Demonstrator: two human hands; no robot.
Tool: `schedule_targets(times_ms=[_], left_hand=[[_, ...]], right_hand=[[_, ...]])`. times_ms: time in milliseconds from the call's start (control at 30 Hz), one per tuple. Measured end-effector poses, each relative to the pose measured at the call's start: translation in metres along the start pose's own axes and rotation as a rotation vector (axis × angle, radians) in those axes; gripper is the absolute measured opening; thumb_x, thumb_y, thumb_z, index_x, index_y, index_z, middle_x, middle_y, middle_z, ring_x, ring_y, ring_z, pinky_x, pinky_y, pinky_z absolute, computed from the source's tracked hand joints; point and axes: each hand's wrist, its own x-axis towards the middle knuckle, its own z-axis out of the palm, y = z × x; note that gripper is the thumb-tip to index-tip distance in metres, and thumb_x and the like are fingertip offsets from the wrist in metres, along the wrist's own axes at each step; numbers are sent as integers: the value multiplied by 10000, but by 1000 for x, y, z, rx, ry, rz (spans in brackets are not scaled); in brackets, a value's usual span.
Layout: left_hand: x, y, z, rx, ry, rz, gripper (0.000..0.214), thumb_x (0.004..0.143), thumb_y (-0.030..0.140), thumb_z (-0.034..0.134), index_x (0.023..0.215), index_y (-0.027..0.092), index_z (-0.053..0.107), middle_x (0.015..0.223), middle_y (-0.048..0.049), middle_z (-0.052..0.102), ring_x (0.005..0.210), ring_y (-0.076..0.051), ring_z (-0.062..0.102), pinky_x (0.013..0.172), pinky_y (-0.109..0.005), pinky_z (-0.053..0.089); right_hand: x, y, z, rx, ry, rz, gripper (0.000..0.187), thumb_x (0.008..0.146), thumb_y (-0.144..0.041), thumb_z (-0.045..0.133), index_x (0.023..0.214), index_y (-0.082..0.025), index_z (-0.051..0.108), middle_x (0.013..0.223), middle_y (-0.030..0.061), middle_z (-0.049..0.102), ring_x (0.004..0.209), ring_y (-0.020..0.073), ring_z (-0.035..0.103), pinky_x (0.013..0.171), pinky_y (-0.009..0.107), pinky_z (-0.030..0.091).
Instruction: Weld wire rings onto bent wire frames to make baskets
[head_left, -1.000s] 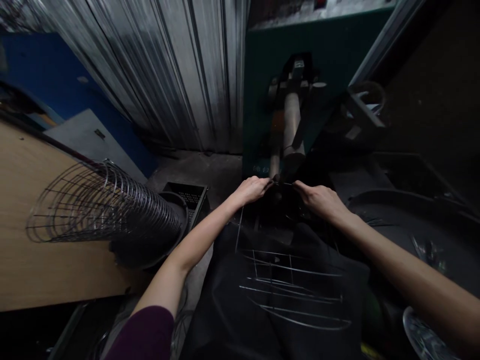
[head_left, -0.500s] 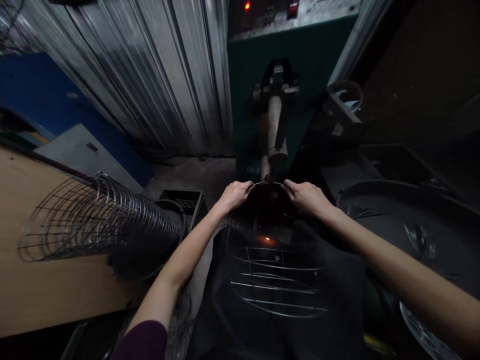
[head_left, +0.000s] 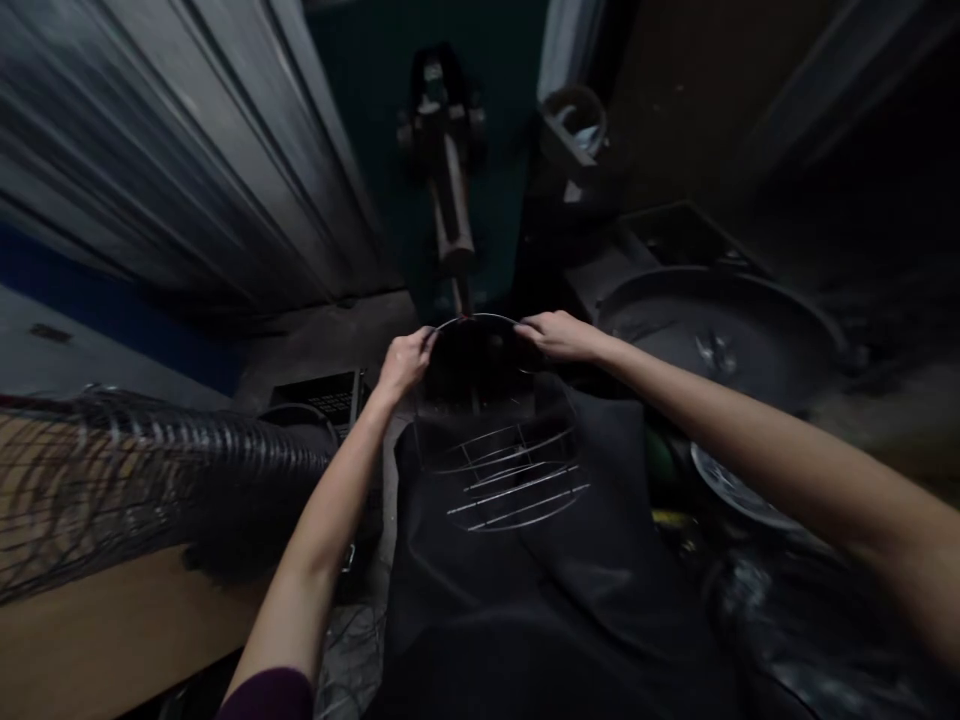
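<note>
Both hands hold a round wire basket [head_left: 501,470] that rests over my dark apron. My left hand [head_left: 405,362] grips the left side of its top ring, fingers closed. My right hand [head_left: 556,336] grips the right side of the same ring, fingers curled round the wire. The ring's far edge sits just under the tip of a machine's brown arm [head_left: 452,215], which reaches down from a dark green machine body [head_left: 517,120]. The picture is blurred by motion.
A long stack of nested wire baskets [head_left: 150,470] lies on its side on a wooden board [head_left: 112,640] at left. A black crate [head_left: 322,395] sits on the floor. A large dark round tub [head_left: 720,330] stands at right. Corrugated metal sheeting [head_left: 187,150] backs the left side.
The view has swung right and down, with blur. The hands have spread apart along the ring. The orange glow seen inside the basket half a second ago is gone.
</note>
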Motion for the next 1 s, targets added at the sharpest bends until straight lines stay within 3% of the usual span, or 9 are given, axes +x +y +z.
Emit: schedule_targets(times_ms=[133,233,300,400,467,567,667,833,1000], left_hand=[[-62,-1,-10,-363,116,-63,383,899,429,435,1100,177,642,1123,-66,671,1066,-195,598,941,-273,437],[-130,-13,5,-626,226,-565,371,816,481,560,989,175,677,1019,-61,697,1094,-218,592,977,-308,442],[-165,-18,28,-860,-10,-892,360,734,460,672,913,149,690,908,-90,710,1064,-256,611,953,-350,468],[-178,-11,57,-1321,-151,-1026,497,763,597,573,965,155,677,910,-115,707,1009,-270,636,880,-387,513],[-164,0,65,-1485,-21,-1095,475,835,592,456,934,178,666,849,-89,705,903,-229,663,788,-350,543],[-135,13,62,-1502,175,-1171,284,901,388,433,799,197,617,638,-9,638,663,-143,641,648,-264,542],[-124,15,56,-1389,236,-1145,180,842,331,555,729,191,553,523,38,543,513,-108,559,542,-220,512],[-146,16,66,-1273,299,-1066,369,750,508,640,676,179,489,405,92,380,369,-68,407,439,-180,445],[-171,4,67,-1112,212,-1060,477,605,563,741,640,136,532,422,60,480,338,-60,410,360,-170,341]], right_hand=[[-39,-2,3,98,232,-68,313,968,-324,364,940,-153,625,803,56,637,754,175,579,705,250,367],[-70,11,7,246,504,-26,287,961,-345,377,932,-171,604,690,6,571,636,147,519,646,244,357],[-84,20,16,341,646,32,282,954,-362,383,896,-186,595,656,-12,541,602,138,486,630,244,360],[-91,26,41,461,733,92,277,945,-386,384,880,-213,589,670,-20,548,598,134,480,639,244,385],[-93,27,61,553,723,115,286,944,-405,373,909,-225,593,705,-16,581,628,137,511,665,245,411],[-107,41,86,672,603,92,309,935,-414,387,1049,-218,598,866,10,658,783,157,592,764,267,443],[-145,88,103,592,439,196,399,884,-400,496,1214,-186,561,1054,65,669,923,183,618,834,288,448],[-224,193,120,13,340,853,375,895,-268,455,1152,-31,590,1119,232,619,1024,275,594,867,335,420],[-248,226,138,-93,92,891,469,930,-262,333,1127,90,572,959,358,604,882,345,615,684,371,405]])
